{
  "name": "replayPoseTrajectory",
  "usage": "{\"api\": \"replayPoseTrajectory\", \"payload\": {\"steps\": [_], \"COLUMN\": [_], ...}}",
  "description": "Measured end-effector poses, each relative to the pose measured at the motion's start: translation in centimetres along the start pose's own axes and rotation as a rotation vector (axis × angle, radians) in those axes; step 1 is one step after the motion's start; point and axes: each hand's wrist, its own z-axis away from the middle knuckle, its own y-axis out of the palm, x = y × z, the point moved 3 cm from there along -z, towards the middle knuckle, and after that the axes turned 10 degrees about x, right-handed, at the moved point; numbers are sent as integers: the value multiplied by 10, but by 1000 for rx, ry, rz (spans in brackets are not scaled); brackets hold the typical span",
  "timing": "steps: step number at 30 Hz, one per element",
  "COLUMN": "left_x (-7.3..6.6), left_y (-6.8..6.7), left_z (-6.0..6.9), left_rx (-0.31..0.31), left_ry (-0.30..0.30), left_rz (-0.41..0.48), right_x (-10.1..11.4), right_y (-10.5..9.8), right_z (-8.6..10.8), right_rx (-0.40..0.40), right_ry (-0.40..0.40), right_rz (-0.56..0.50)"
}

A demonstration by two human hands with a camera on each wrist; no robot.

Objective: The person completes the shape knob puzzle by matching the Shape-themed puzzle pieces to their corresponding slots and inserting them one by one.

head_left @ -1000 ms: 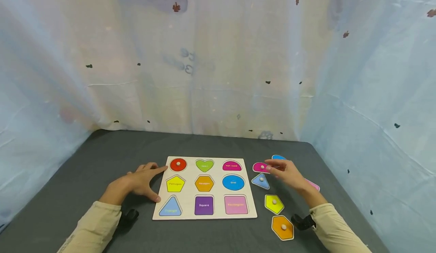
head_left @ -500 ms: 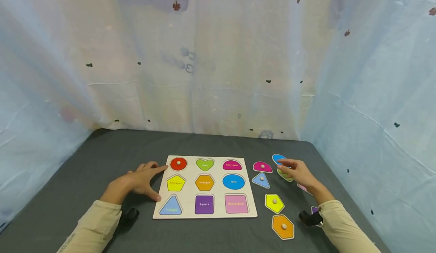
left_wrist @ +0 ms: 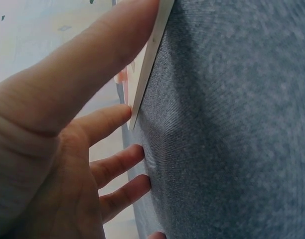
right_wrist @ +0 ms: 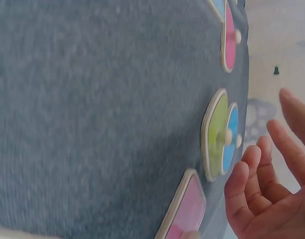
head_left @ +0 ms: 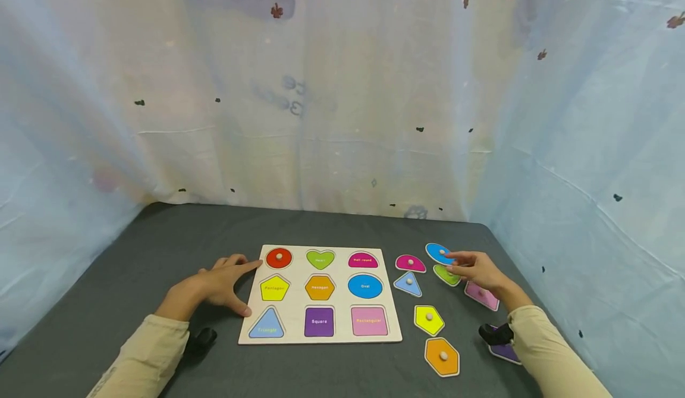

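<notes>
My left hand (head_left: 219,286) touches the left edge of a white wooden shape puzzle board (head_left: 341,270) with thumb and index finger, the other fingers spread. A red circle piece (head_left: 273,261) with a knob sits in the board's far left corner. To the right of the board, my right hand (head_left: 478,270) hovers with loosely bent fingers and holds nothing. Near its fingertips lie a blue oval piece (head_left: 435,253) and a green piece (head_left: 446,276), probably the heart. In the right wrist view the fingers are apart from the green piece (right_wrist: 216,114).
Other knobbed pieces lie on the dark grey table: a magenta half round (head_left: 405,265), blue triangle (head_left: 405,286), yellow pentagon (head_left: 425,326), orange hexagon (head_left: 440,367) and pink rectangle (head_left: 484,300). A purple piece (head_left: 505,353) is partly hidden by the right wrist's black camera. Curtains enclose the table.
My right hand has moved right, away from the magenta half round to beside the blue oval, uncovering the green, pink and purple pieces. The left hand has stayed on the board.
</notes>
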Motion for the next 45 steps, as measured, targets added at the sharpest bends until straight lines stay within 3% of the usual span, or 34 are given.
{"api": "replayPoseTrajectory", "payload": {"steps": [7, 16, 23, 37, 45], "left_x": [2, 3, 0, -7, -1], "left_y": [0, 2, 2, -2, -1], "left_z": [0, 0, 3, 2, 1], "left_rx": [-6, 0, -7, -5, -2], "left_ry": [2, 2, -1, 10, -9], "left_rz": [-2, 6, 9, 16, 10], "right_x": [-10, -25, -26, -28, -27], "right_y": [-3, -1, -1, -3, 3], "right_z": [-2, -7, -6, -5, -11], "right_rx": [53, 64, 71, 22, -37], "right_ry": [33, 83, 66, 89, 103], "right_rz": [-17, -6, 34, 75, 85]}}
